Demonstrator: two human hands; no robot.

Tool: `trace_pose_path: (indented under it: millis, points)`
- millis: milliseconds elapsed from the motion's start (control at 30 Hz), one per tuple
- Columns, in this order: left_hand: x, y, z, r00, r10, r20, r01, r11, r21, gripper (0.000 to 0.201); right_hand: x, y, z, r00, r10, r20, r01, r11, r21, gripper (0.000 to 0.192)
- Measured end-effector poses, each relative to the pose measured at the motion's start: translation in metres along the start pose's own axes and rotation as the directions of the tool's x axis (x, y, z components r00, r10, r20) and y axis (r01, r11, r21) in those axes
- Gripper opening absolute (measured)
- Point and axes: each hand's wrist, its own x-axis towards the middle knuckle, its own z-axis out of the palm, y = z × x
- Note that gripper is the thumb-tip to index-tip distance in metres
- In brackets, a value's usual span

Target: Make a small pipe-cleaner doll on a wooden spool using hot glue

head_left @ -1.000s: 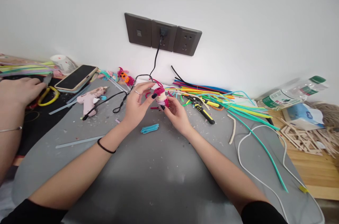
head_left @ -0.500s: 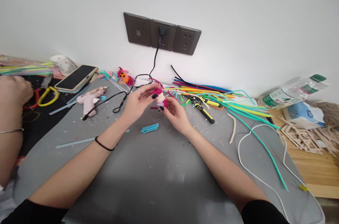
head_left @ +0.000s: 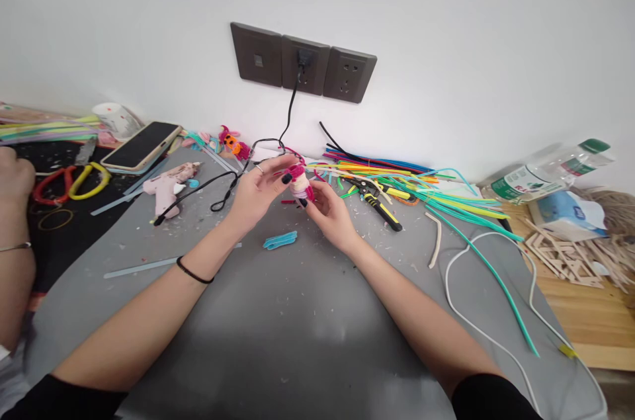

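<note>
Between my two hands, above the grey mat (head_left: pixel 278 314), is a small pipe-cleaner figure (head_left: pixel 299 183) in magenta, cream and lilac. My left hand (head_left: pixel 258 194) pinches its upper left side between thumb and fingers. The lower right side is gripped by my right hand (head_left: pixel 330 211), its thumb in front and the other fingers partly hidden. Just below them on the mat lies a folded blue pipe-cleaner bundle (head_left: pixel 280 241). A pink glue gun (head_left: pixel 166 192) rests to the left, and black-and-yellow pliers (head_left: pixel 380 205) lie to the right.
Colourful pipe cleaners (head_left: pixel 446 198) spread along the wall at right, near a plastic bottle (head_left: pixel 546 172) and wooden pieces (head_left: pixel 565 258). A white cord (head_left: pixel 449 281) loops over the mat. At left are a phone (head_left: pixel 143 145), scissors (head_left: pixel 89 182) and another person's hand (head_left: pixel 12 182).
The other person's hand at the far left has drawn back leftward, showing more of the red scissor handle. My hands hold the figure in nearly the same place, with the left thumb slightly shifted.
</note>
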Motion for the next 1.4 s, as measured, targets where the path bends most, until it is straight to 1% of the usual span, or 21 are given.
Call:
trace_pose_path:
  millis: [133, 267, 367, 467, 567, 800, 967, 1067, 1167, 1400]
  points:
    - [0.001, 0.002, 0.001, 0.999, -0.016, -0.049, 0.012, 0.996, -0.085, 0.053, 0.001, -0.002, 0.001, 1.0, 0.008, -0.003, -0.008, 0.999, 0.04, 0.047]
    - [0.002, 0.003, 0.003, 0.997, -0.073, 0.018, 0.075, 0.984, -0.164, 0.049, 0.002, -0.009, 0.001, 0.997, 0.055, 0.047, -0.06, 0.99, 0.129, 0.047]
    - [0.002, 0.003, 0.003, 0.99, -0.128, 0.067, 0.139, 0.972, -0.189, 0.051, 0.001, -0.013, 0.001, 0.993, 0.095, 0.074, -0.106, 0.981, 0.164, 0.049]
    - [0.002, 0.002, 0.002, 0.983, -0.166, 0.081, 0.178, 0.967, -0.184, 0.052, 0.001, -0.014, 0.002, 0.987, 0.124, 0.099, -0.141, 0.972, 0.189, 0.053]
    - [0.002, 0.0, 0.001, 0.98, -0.184, 0.08, 0.196, 0.963, -0.184, 0.052, 0.0, -0.014, 0.002, 0.986, 0.13, 0.106, -0.15, 0.967, 0.208, 0.053]
    - [0.001, -0.004, 0.001, 0.977, -0.208, 0.048, 0.213, 0.964, -0.157, 0.051, 0.0, -0.014, 0.002, 0.986, 0.123, 0.113, -0.145, 0.967, 0.21, 0.048]
    - [0.001, 0.002, 0.003, 0.981, -0.181, 0.072, 0.192, 0.962, -0.195, 0.056, 0.0, -0.011, 0.003, 0.987, 0.128, 0.099, -0.146, 0.968, 0.206, 0.05]
    - [0.001, 0.004, 0.003, 0.979, -0.185, 0.089, 0.198, 0.965, -0.172, 0.052, 0.0, -0.009, 0.003, 0.987, 0.128, 0.101, -0.147, 0.969, 0.2, 0.05]
    - [0.001, 0.002, 0.003, 0.978, -0.191, 0.081, 0.202, 0.967, -0.157, 0.048, 0.0, -0.01, 0.003, 0.988, 0.119, 0.102, -0.138, 0.969, 0.206, 0.05]
    - [0.0, -0.001, 0.003, 0.977, -0.2, 0.068, 0.208, 0.967, -0.145, 0.049, 0.001, -0.011, 0.004, 0.987, 0.132, 0.088, -0.146, 0.973, 0.179, 0.051]
